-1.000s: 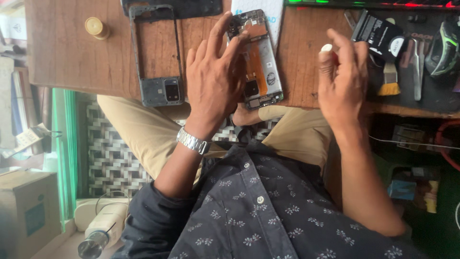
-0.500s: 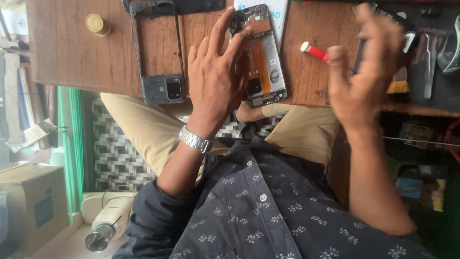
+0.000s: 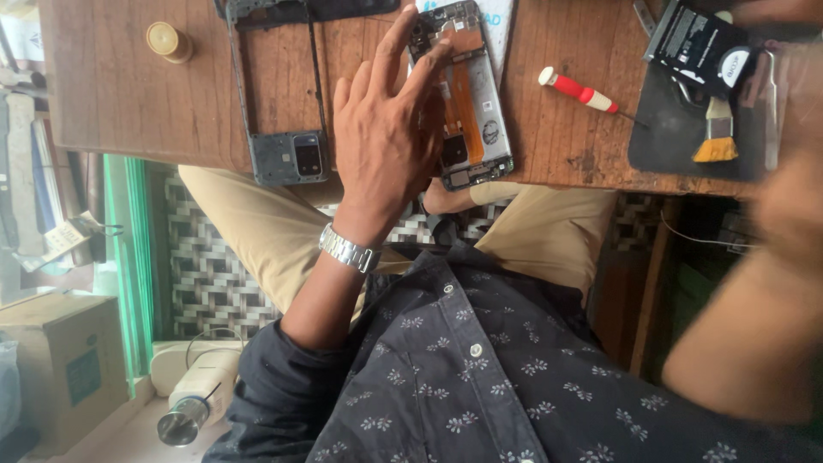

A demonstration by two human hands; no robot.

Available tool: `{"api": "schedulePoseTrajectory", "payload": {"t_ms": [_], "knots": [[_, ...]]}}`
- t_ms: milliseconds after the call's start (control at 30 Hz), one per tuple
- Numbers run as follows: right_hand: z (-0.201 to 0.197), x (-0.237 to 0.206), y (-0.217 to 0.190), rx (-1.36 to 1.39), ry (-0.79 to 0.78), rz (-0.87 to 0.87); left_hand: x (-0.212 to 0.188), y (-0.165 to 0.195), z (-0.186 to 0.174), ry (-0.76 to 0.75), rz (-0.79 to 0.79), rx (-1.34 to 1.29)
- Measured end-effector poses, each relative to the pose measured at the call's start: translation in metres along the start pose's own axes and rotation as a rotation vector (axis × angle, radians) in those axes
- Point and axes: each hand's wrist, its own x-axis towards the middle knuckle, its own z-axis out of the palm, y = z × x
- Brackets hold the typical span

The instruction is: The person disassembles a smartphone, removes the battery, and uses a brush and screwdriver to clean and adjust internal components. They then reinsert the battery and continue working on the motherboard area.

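My left hand [image 3: 386, 146], with a metal watch on its wrist, lies with spread fingers on an opened phone [image 3: 482, 111] at the wooden table's near edge. The fingertips touch the phone's upper inner part, and its orange ribbon cable and boards show. My right hand [image 3: 793, 201] is a blur at the right edge, off the table's front; I cannot make out its fingers. A red-handled screwdriver [image 3: 579, 90] lies loose on the table [image 3: 111, 94] between the phone and a black mat [image 3: 669, 137].
A detached phone frame with a camera block [image 3: 287, 154] lies left of my left hand. On the mat are a black battery [image 3: 694, 43] and a small brush [image 3: 718, 137]. A round brass cap [image 3: 167, 40] sits far left. A cardboard box [image 3: 64, 369] stands on the floor.
My right hand held the red screwdriver, set it down on the table, then swung right and down off the table. My left hand stayed on the phone.
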Motion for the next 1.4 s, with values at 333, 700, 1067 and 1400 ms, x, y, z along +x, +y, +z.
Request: {"api": "schedulePoseTrajectory", "payload": {"t_ms": [333, 700, 1067, 1400], "knots": [[0.148, 0.033, 0.021, -0.203, -0.291, -0.327, 0.001, 0.002, -0.001, 0.021, -0.062, -0.094], [0.15, 0.034, 0.03, -0.171, -0.327, -0.313, -0.003, -0.004, 0.006, 0.053, -0.055, -0.21], [0.139, 0.024, 0.042, -0.108, -0.06, -0.23, -0.002, -0.001, 0.006, 0.122, -0.102, -0.262], [0.089, 0.006, 0.068, -0.376, -0.062, -0.07, 0.003, -0.002, 0.003, 0.171, -0.071, -0.315]]}}
